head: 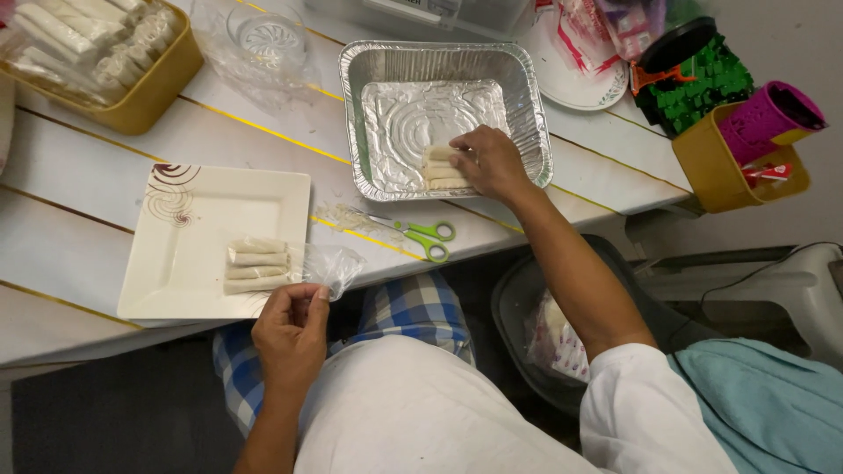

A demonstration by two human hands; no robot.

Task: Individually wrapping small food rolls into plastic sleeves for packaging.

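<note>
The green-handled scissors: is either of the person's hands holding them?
No: the scissors lie alone on the table, while the right hand rests on rolls in the foil tray and the left hand pinches clear plastic wrap.

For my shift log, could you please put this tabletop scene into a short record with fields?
Left hand: left hand pinches a clear plastic wrapper at the table's near edge
Right hand: right hand rests on pale rolled wraps inside the rectangular foil tray
Plate: square cream plate holds three more pale rolls
Between them: green-handled scissors lie on the white plank table
Far left: yellow tub filled with wrapped rolls
</note>
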